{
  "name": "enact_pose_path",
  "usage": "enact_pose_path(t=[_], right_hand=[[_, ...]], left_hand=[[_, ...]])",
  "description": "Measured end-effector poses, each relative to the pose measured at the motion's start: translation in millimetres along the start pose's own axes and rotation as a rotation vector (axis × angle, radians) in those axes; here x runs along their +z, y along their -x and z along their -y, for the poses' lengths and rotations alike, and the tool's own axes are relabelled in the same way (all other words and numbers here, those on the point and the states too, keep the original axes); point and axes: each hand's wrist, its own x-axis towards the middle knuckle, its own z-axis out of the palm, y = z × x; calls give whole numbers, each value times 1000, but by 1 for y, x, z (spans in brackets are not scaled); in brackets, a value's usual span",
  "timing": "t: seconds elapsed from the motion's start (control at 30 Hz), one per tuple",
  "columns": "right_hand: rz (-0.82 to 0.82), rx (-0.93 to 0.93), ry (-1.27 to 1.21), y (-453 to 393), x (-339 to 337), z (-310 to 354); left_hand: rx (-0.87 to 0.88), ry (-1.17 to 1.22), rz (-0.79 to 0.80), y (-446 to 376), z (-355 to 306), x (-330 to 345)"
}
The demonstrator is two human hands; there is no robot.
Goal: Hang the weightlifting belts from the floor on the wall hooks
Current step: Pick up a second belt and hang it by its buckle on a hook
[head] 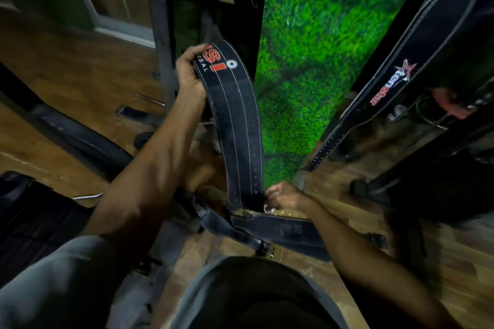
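A black weightlifting belt point(238, 125) with white stitching and red lettering stands nearly upright in front of me. My left hand point(188, 72) grips its upper end. My right hand point(286, 196) holds its lower end near the floor, fingers closed around the edge. Two more black belts lie on the wooden floor below: one point(278, 230) flat to the right, another point(213, 224) with a buckle crossing it. Other black belts point(417, 67) hang at the right against the green grass-patterned wall point(320, 48). No hook is visible.
A dark metal upright point(160, 35) of a gym rack stands just left of the held belt. Black machine parts point(66, 128) stretch across the floor at the left. Dark equipment point(433, 189) sits low at the right. My knees fill the bottom.
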Motion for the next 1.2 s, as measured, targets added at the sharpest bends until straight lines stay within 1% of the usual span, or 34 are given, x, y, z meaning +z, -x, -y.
enact_pose_path(t=[0.07,0.13,0.2,0.23,0.3,0.33,0.37,0.4,0.43,0.47,0.53,0.6,0.7,0.77,0.8,0.87,0.93,1.0,1.1,1.13,1.2], right_hand=[[-17,39,-21,0,-11,1],[-132,23,-80,7,-29,24],[-231,-75,-131,7,-48,58],[-260,-129,-168,10,-57,82],[-375,-252,-242,12,-73,128],[-426,-322,-290,14,-81,150],[-427,-388,-371,23,-87,174],[-366,-450,-440,36,-90,196],[-269,-484,-470,49,-93,218],[-178,-511,-485,58,-96,236],[-85,-511,-489,67,-100,262],[-35,-451,-450,71,-99,282],[26,-347,-496,70,-95,294],[-21,-374,-505,65,-92,291],[-48,-400,-493,63,-90,288],[-54,-470,-484,61,-84,278],[-21,-534,-445,60,-79,267],[0,-560,-412,54,-75,257],[4,-538,-400,46,-76,244],[14,-528,-420,45,-79,241],[16,-485,-460,51,-84,238]], left_hand=[[-6,5,92,7,-12,11],[-53,-44,172,16,-16,16],[-85,-74,228,23,-15,18],[-85,-69,251,25,-14,17],[-94,-39,311,31,-19,20],[-97,-82,326,32,-22,20],[-93,-168,327,36,-25,20],[-100,-251,338,41,-27,21],[-109,-330,343,46,-28,22],[-121,-406,339,51,-27,22],[-156,-548,287,55,-23,17],[-166,-708,255,64,-19,10],[-90,-917,362,73,-10,-2],[-45,-944,375,80,-6,-7],[-55,-930,372,84,-8,-7],[-165,-831,332,93,-14,-6],[-251,-677,204,92,-22,-7],[-275,-584,79,83,-26,-2],[-338,-600,-116,68,-22,7],[-345,-608,-154,64,-20,9],[-363,-649,-178,63,-16,12]])
